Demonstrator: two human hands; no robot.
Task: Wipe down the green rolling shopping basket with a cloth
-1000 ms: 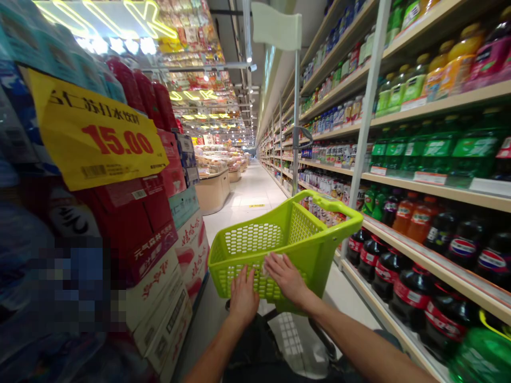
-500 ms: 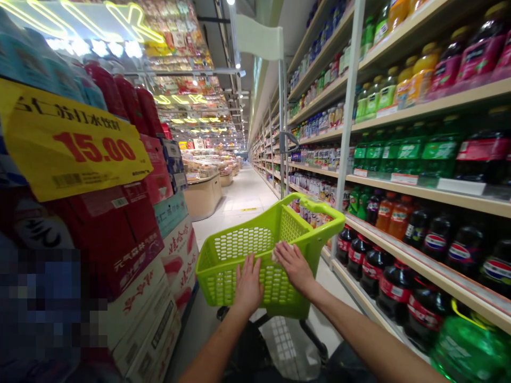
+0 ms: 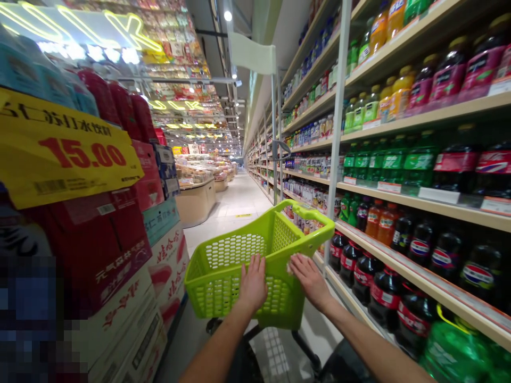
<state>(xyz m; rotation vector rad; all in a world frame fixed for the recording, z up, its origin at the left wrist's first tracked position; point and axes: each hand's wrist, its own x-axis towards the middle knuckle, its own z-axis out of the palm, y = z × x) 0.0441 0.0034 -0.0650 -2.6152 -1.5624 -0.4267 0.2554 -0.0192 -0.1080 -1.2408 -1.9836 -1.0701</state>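
Note:
A lime-green plastic shopping cart [image 3: 235, 292] with a perforated basket stands sideways in front of me, its handle end at the right. My left hand [image 3: 254, 284] lies flat against the near side of the basket, fingers extended. Farther right, my right hand [image 3: 311, 281] rests on the same side below the handle, its fingers over a small whitish wipe or tissue [image 3: 290, 265], mostly hidden under the fingertips. The basket's visible interior shows no goods.
Shelves of bottled drinks [image 3: 399, 191] run along the right side. Stacked drink cartons [image 3: 120, 298] with a yellow price sign [image 3: 72, 154] rise close at the left. The tiled aisle [image 3: 239, 199] stretches ahead past display counters [image 3: 195, 202].
My right hand has slid right along the basket side, away from my left hand, carrying the whitish piece. The cart and surroundings appear slightly farther left in view.

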